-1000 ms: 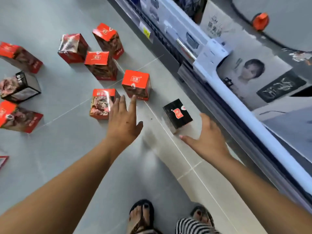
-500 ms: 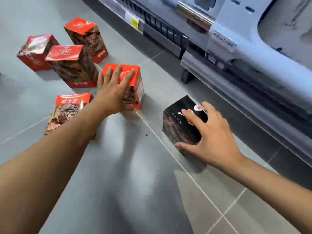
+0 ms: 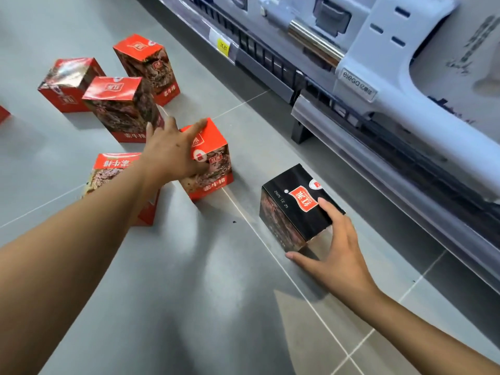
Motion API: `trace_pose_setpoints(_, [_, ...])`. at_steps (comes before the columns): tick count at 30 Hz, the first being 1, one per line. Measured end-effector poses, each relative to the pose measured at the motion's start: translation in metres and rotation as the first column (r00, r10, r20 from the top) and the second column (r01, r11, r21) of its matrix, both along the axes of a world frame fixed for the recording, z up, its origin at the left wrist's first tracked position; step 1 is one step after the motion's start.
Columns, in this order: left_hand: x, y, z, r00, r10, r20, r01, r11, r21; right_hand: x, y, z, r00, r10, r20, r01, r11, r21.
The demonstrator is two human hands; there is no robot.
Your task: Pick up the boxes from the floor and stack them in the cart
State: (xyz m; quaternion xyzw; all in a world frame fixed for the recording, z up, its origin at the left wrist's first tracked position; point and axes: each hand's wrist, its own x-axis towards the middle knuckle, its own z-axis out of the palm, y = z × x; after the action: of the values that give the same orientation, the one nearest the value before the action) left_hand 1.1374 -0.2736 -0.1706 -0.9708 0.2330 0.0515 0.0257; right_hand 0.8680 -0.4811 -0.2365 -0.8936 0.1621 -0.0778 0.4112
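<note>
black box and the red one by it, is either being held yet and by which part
Right hand grips the black box at its near right corner, thumb low, fingers on top. Left hand clasps the top of the red box. Both still sit on the floor.

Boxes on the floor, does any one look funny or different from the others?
Yes. One black box near the right hand is the only dark one; the others are red. The red box under the left arm lies flat on its side, while the red ones around it stand upright. Nothing looks spilled or torn.
</note>
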Motion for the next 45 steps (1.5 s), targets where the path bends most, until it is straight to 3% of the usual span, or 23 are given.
trace_pose_setpoints(5, [-0.073,0.008,-0.008,0.989,0.128,0.074,-0.131,0.99,0.045,0.002,0.002,-0.02,0.996,-0.031,0.09,0.028,0.999,0.033])
trace_pose_setpoints(8, [-0.087,0.013,-0.01,0.995,0.091,0.033,-0.093,0.993,0.076,0.007,0.002,-0.02,0.987,-0.041,0.156,0.041,0.999,0.006])
trace_pose_setpoints(12, [-0.082,0.015,-0.007,0.994,0.08,-0.072,-0.082,0.996,-0.031,0.008,0.005,-0.026,0.974,-0.042,0.225,0.037,0.999,0.024])
trace_pose_setpoints(18, [-0.083,0.018,-0.01,0.996,0.073,-0.048,-0.075,0.996,-0.044,0.006,0.004,-0.037,0.955,-0.017,0.295,0.022,1.0,-0.016])
trace_pose_setpoints(23, [-0.068,0.014,0.0,0.997,0.027,-0.075,-0.024,0.999,0.04,0.016,-0.002,-0.016,0.968,-0.012,0.252,0.013,1.0,-0.003])
trace_pose_setpoints(27, [-0.078,0.023,0.025,0.982,0.125,-0.144,-0.128,0.992,-0.011,0.006,-0.004,0.022,0.971,-0.1,0.218,0.094,0.995,0.04])
trace_pose_setpoints(32, [-0.105,0.024,0.091,0.987,0.107,-0.118,-0.111,0.993,-0.032,-0.018,0.0,0.101,0.974,-0.185,0.134,0.175,0.981,0.082])
trace_pose_setpoints(35, [-0.123,0.022,0.154,0.983,0.101,-0.151,-0.109,0.993,-0.044,-0.038,0.002,0.17,0.989,-0.13,0.065,0.125,0.989,0.076])
trace_pose_setpoints(40, [-0.153,0.011,0.305,0.97,0.051,-0.237,-0.047,0.999,0.023,-0.064,0.004,0.329,0.998,-0.053,-0.039,0.057,0.992,0.116])
trace_pose_setpoints(45, [-0.186,0.006,0.469,0.961,-0.029,-0.276,0.027,1.0,-0.009,-0.075,0.008,0.495,0.999,-0.02,-0.028,0.022,0.997,0.076])
